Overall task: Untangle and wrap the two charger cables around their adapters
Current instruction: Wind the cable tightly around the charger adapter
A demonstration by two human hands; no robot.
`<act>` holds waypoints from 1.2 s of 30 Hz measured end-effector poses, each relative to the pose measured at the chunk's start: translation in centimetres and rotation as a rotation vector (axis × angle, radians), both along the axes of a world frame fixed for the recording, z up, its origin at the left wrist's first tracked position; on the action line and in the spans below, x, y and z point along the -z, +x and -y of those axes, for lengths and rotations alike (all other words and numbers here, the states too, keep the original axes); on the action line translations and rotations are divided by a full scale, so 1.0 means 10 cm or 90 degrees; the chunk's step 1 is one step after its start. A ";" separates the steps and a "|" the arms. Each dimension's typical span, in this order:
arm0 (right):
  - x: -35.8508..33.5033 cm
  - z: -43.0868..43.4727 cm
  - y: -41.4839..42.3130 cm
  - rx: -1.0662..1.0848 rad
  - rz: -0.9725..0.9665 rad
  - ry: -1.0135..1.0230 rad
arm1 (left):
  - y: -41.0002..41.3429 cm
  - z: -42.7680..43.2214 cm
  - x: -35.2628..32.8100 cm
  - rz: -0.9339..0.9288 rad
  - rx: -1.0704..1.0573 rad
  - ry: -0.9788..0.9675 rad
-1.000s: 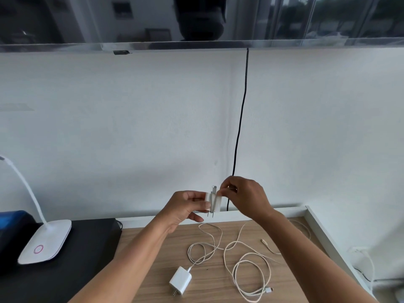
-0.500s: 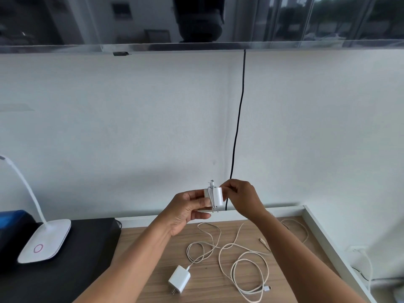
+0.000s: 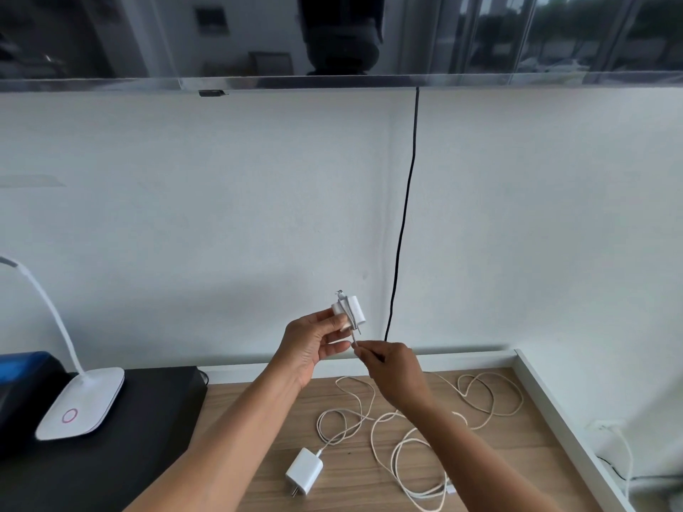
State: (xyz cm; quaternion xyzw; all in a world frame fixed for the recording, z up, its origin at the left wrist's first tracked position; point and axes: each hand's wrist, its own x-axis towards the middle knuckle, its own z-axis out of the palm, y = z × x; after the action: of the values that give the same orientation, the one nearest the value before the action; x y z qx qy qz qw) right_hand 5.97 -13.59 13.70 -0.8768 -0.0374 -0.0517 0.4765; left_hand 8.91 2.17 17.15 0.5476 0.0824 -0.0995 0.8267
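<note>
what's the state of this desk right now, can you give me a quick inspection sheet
surface: wooden desk, white raised edge at back and right.
job's things: held adapter with cable across it; second adapter lying on the desk, cable unwound.
clutter: desk lamp on a black surface; blue object at far left.
hands: left hand grips the held adapter; right hand pinches its cable just below.
cables: loose cables looped and overlapping on the desk; black cord down the wall.
surroundings: white wall, window above, wall socket at lower right.
</note>
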 end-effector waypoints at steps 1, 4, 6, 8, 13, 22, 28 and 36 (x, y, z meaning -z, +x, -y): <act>0.02 -0.01 -0.02 -0.005 0.022 -0.028 | 0.01 0.00 0.00 0.003 -0.011 0.015; 0.05 -0.01 -0.07 -0.028 0.073 -0.126 | 0.04 -0.01 0.00 0.021 -0.043 0.079; 0.05 -0.01 -0.11 -0.045 0.091 -0.175 | 0.05 -0.02 -0.02 0.045 -0.058 0.140; 0.01 -0.01 -0.14 -0.054 0.104 -0.214 | 0.06 -0.02 -0.02 0.073 -0.059 0.207; -0.20 0.06 -0.10 -0.050 0.201 -0.293 | 0.06 0.00 -0.03 0.121 -0.017 0.336; -0.67 0.28 0.08 -0.037 0.242 -0.345 | -0.04 0.03 -0.05 0.113 0.101 0.331; -0.83 0.45 0.26 -0.016 0.209 -0.329 | -0.16 0.05 -0.02 0.102 0.204 0.330; -0.72 0.56 0.39 0.001 0.101 -0.222 | -0.24 0.12 -0.15 0.111 0.262 0.258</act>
State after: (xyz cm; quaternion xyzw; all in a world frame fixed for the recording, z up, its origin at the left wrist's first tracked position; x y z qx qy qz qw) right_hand 9.89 -19.21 20.93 -0.9394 -0.0826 -0.1141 0.3126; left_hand 6.50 0.98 18.67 0.7132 -0.0831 -0.1988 0.6670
